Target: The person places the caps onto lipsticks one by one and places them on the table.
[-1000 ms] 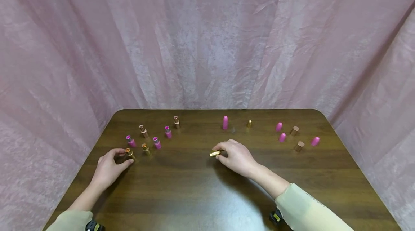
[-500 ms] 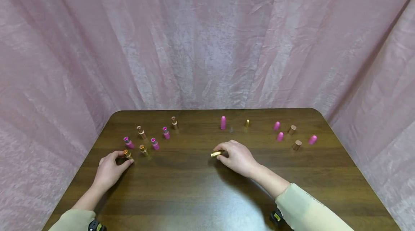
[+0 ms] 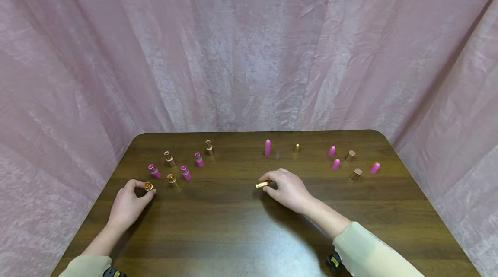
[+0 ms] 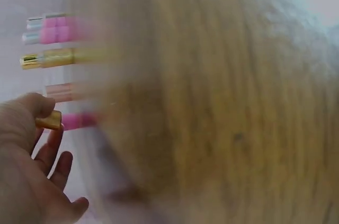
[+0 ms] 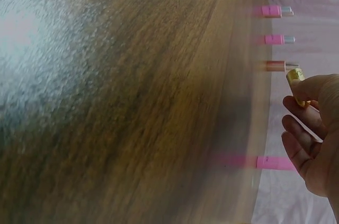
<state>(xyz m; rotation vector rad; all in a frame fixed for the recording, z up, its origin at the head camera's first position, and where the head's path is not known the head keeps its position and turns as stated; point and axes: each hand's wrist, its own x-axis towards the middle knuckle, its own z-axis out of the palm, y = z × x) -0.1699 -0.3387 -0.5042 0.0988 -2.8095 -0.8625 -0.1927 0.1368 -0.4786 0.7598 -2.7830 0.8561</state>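
At the lower left of the head view, the left hand pinches a gold tube between thumb and finger, its other digits loosely spread; it grips the sides, probably to keep the tube's top uncovered; whether the base touches the table I cannot tell; right of it, at mid-left, pink tubes, copper tubes and a second gold tube stand upright and apart, likely so that each can be grasped singly; at centre, the right hand pinches a gold cap sideways, perhaps to leave its left end free; at mid-right, pink caps and copper caps seem grouped away from the tubes; compared with half a second ago, the pinched tube sits slightly farther left, the cap slightly farther right; the standing pieces look unmoved.
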